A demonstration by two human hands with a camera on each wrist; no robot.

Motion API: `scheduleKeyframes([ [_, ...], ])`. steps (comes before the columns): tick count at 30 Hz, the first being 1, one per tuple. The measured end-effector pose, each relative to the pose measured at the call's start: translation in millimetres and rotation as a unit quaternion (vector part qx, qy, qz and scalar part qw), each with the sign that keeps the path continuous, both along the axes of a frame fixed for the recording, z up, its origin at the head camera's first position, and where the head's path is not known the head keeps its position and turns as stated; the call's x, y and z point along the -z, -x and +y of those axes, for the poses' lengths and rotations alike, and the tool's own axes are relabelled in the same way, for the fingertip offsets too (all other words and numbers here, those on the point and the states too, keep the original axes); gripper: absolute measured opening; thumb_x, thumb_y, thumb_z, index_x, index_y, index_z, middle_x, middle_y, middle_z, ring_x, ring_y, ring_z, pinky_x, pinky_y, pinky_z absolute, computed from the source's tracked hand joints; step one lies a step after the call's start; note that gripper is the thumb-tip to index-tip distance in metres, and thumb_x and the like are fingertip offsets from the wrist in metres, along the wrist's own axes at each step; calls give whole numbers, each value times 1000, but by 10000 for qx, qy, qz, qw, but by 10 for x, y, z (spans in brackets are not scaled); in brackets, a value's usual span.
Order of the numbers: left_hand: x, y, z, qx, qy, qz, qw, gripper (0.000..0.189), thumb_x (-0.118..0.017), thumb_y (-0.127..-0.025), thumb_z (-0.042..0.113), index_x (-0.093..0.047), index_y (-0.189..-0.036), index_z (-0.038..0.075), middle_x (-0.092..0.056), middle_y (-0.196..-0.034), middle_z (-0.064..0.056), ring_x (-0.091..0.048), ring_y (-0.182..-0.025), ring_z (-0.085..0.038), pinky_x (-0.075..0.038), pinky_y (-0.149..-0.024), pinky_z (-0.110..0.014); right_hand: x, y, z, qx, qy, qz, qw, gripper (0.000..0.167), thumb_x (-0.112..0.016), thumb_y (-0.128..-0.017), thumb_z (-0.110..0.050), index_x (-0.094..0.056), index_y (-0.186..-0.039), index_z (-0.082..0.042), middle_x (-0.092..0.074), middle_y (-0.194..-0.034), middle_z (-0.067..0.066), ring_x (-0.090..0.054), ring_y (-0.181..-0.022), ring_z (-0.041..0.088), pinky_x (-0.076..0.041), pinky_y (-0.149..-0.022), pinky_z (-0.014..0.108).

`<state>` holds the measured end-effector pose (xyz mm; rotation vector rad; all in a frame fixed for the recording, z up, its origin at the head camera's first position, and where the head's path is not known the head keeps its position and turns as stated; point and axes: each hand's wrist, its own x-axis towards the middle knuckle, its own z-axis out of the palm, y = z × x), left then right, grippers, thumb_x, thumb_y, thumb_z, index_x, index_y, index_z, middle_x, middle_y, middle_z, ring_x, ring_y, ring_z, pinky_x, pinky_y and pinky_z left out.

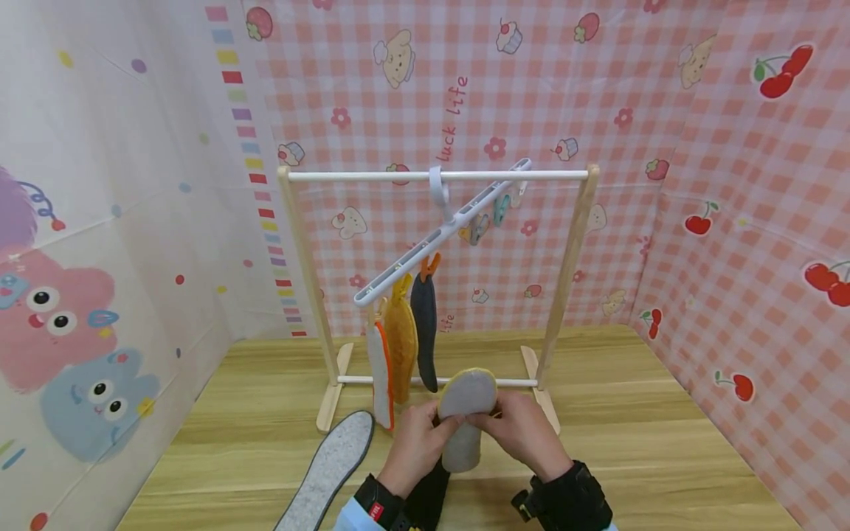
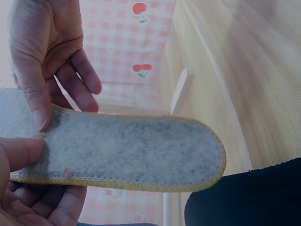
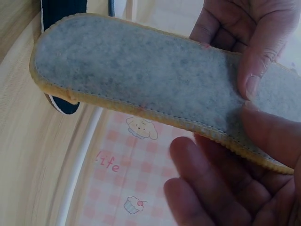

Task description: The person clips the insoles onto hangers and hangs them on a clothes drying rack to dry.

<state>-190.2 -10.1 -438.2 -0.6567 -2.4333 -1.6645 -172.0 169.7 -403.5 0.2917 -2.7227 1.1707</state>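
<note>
My left hand (image 1: pixel 413 446) and right hand (image 1: pixel 526 434) hold a grey felt insole (image 1: pixel 468 394) with a yellow stitched edge, in front of the drying rack. In the left wrist view the thumbs meet on the insole's (image 2: pixel 131 150) grey face, with fingers behind it. The right wrist view shows the right hand's (image 3: pixel 225 188) thumb pressing that face. Beyond hangs a clip hanger (image 1: pixel 425 247) bearing an orange-edged grey insole (image 1: pixel 380 376), a mustard insole (image 1: pixel 401 343) and a dark insole (image 1: pixel 423 335).
The wooden rack (image 1: pixel 569 273) stands on the wood-grain table (image 1: pixel 664 442), the hanger hooked over its white top bar (image 1: pixel 372 176). Several clips (image 1: pixel 501 210) dangle at the hanger's far end. A dark-edged grey insole (image 1: pixel 335 457) lies at left, beside a black insole-like piece (image 1: pixel 428 494) partly hidden by the left arm.
</note>
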Motion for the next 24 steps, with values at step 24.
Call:
scheduleKeyframes([
  [24,-12,70,-40,-71,13,-181,9998,19,-71,-92,17,-72,-106,4,-74,-95,-5,-68,-85,-13,-54,-70,-29,15,-1,19,-247,442,164,9986,10,-73,-90,-17,-76,-98,-11,-73,-88,-2,-62,-74,7,-49,-62,27],
])
